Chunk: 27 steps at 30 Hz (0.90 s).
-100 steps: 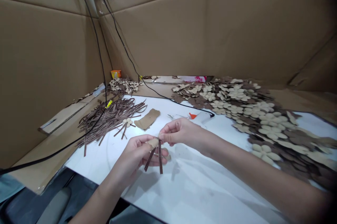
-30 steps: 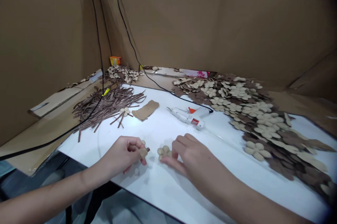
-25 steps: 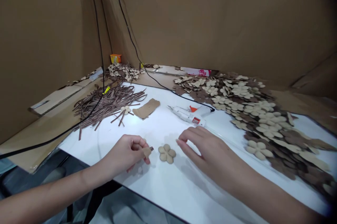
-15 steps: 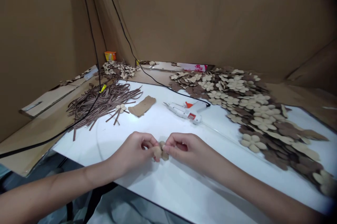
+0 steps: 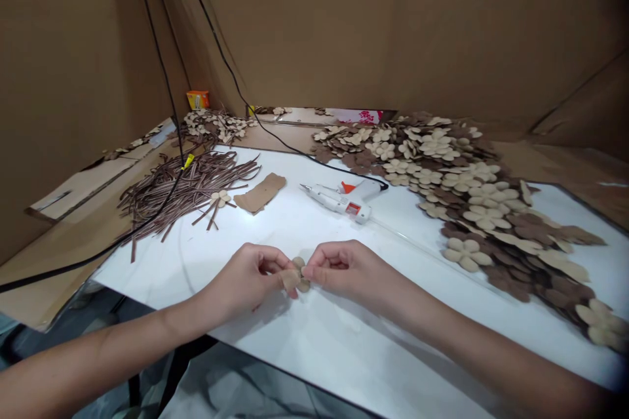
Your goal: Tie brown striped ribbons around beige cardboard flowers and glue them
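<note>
Between my two hands, over the near part of the white board (image 5: pixel 339 334), is a small beige fabric flower (image 5: pixel 301 283). My left hand (image 5: pixel 263 273) pinches its left petals between thumb and fingers. From the other side, my right hand (image 5: pixel 335 266) has thumb and fingertips closed on the flower's right part, near its centre. Fingers hide some of the petals. Beyond my hands lies a white glue gun (image 5: pixel 339 201) with an orange trigger, its nozzle toward the left and a clear glue stick trailing from its back.
Brown cords (image 5: pixel 181 189) are heaped at the left, beside a torn cardboard piece (image 5: pixel 260 193). A long pile of beige and brown flowers (image 5: pixel 486 202) covers the right side. A black cable (image 5: pixel 230 71) hangs down to the glue gun. Cardboard walls (image 5: pixel 314 25) enclose the board.
The view has shifted slightly, so everything sits a little further left and higher. Both hands keep their pinch on the flower, with slightly more of its petals showing.
</note>
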{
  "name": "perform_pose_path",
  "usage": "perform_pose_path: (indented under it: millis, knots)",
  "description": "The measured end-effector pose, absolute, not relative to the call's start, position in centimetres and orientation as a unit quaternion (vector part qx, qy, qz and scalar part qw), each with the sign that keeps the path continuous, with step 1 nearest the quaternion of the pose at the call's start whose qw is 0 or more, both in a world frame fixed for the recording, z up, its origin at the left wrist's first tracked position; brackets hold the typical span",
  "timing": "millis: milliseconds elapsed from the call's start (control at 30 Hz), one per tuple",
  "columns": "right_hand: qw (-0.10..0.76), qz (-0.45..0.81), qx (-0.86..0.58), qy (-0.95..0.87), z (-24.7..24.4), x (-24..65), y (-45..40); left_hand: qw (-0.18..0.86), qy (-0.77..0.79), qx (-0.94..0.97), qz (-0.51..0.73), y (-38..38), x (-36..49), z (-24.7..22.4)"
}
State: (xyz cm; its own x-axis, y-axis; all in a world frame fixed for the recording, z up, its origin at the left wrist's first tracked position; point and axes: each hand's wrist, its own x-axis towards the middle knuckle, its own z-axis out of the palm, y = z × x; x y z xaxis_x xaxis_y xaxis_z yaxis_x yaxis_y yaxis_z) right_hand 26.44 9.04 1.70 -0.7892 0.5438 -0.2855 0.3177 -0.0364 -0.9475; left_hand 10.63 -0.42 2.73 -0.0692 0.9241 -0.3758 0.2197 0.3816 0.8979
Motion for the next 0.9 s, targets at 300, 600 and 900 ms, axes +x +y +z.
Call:
perform_pose_path:
  millis: [300,600,900]
  knots:
    - [0.104,0.654,-0.309,-0.682,1.8,26.3,8.4,0.555,0.614,0.445,0.342,-0.7,9.8,2.2]
    - [0.114,0.695,-0.315,-0.636,1.4,26.1,8.3,0.579,0.587,0.419,0.38,-0.7,9.7,1.7]
    - [0.124,0.669,-0.322,-0.659,1.3,26.1,8.2,0.521,0.648,0.437,0.343,-0.7,9.8,2.1]
